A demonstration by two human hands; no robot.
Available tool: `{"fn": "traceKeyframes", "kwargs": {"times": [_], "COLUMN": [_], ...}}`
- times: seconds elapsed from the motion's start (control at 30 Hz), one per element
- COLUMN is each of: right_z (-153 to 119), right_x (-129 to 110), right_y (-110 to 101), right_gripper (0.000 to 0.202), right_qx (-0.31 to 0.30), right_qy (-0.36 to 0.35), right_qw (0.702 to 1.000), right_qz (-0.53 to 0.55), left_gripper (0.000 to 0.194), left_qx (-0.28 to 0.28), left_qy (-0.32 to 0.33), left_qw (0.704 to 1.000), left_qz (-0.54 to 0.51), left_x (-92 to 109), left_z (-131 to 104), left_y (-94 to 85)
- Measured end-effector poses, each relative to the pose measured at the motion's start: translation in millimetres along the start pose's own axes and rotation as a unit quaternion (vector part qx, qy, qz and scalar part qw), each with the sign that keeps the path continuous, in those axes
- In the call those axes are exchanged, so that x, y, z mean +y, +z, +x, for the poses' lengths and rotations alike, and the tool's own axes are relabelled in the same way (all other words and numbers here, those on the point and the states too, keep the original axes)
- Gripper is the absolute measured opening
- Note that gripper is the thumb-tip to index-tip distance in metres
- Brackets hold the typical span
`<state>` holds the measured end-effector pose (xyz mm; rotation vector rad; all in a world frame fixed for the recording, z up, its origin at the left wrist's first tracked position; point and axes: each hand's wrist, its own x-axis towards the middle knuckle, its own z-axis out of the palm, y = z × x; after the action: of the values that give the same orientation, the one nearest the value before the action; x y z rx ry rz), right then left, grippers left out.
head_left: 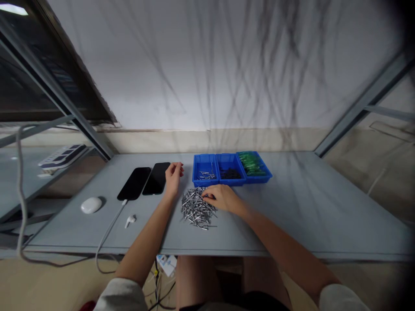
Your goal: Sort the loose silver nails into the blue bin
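A loose pile of thin silvery metal pins (pixel 197 211), which look like nails or blind rivets, lies on the grey table in front of me. Reaching in from the right, my right hand (pixel 222 198) has its thumb and fingers bent together at the pile's upper right edge. Any pin between those fingertips is too small to make out. My left hand (pixel 173 176) rests just right of a black phone (pixel 156 179), its fingers curled inward. What they hold, if anything, is hidden. Behind the pile, a blue bin (pixel 205 162) contains a few similar pins.
Beside that bin are a blue bin of dark small parts (pixel 230 172) and one of green pieces (pixel 252 164). At left lie another phone (pixel 134 183) with a white cable (pixel 110 226), a white earbud (pixel 130 220) and a white case (pixel 91 205). Metal posts flank the table.
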<state>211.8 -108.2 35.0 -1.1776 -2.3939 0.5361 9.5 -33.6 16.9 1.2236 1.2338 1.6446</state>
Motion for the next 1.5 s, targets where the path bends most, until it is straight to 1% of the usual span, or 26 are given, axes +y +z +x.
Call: {"fn": "traceKeyframes", "kwargs": {"times": [0.43, 0.53, 0.63, 0.73, 0.87, 1.0, 1.13, 1.23, 1.33, 1.43, 1.5], "right_z": [0.2, 0.7, 3.0, 6.9, 11.6, 12.7, 12.0, 12.3, 13.0, 13.5, 13.8], "right_x": [1.5, 2.3, 4.8, 7.7, 10.2, 12.1, 14.3, 14.8, 13.6, 11.8, 11.6], "right_y": [5.4, 6.1, 7.6, 6.6, -1.3, -11.1, -17.3, -20.5, -23.3, -25.5, -26.5], "right_gripper": [0.011, 0.011, 0.014, 0.019, 0.032, 0.034, 0.034, 0.035, 0.036, 0.036, 0.036], "right_qx": [0.014, 0.028, 0.036, 0.043, 0.064, 0.127, 0.151, 0.159, 0.165, 0.172, 0.18], "right_qy": [0.018, 0.024, 0.046, 0.067, 0.104, 0.129, 0.15, 0.159, 0.163, 0.164, 0.162], "right_qw": [0.999, 0.997, 0.988, 0.96, 0.894, 0.83, 0.778, 0.752, 0.731, 0.716, 0.714], "right_qz": [0.03, 0.066, 0.144, 0.268, 0.431, 0.528, 0.591, 0.62, 0.641, 0.656, 0.656], "left_gripper": [0.027, 0.027, 0.028, 0.028, 0.028, 0.029, 0.029, 0.03, 0.029, 0.028, 0.028], "left_qx": [-0.003, -0.001, 0.0, -0.002, -0.003, -0.006, -0.006, -0.004, -0.005, -0.008, -0.007], "left_qy": [0.001, -0.002, -0.004, -0.001, 0.003, 0.002, -0.001, -0.003, -0.001, 0.003, 0.004], "left_qw": [1.0, 1.0, 1.0, 1.0, 1.0, 1.0, 1.0, 1.0, 1.0, 1.0, 1.0], "left_qz": [-0.001, 0.001, 0.004, 0.002, 0.002, 0.002, 0.002, 0.004, 0.004, 0.005, 0.004], "left_x": [0.4, 1.4, 1.9, 1.9, 1.9, 1.6, 1.8, 2.5, 2.4, 1.2, 0.5], "left_z": [-0.3, -0.2, 0.0, 0.1, 0.0, 0.1, 0.1, -0.3, -0.5, -0.3, -0.2], "left_y": [0.1, 0.3, 0.6, 0.7, 0.8, 0.8, 1.1, 1.4, 1.1, 0.4, -0.1]}}
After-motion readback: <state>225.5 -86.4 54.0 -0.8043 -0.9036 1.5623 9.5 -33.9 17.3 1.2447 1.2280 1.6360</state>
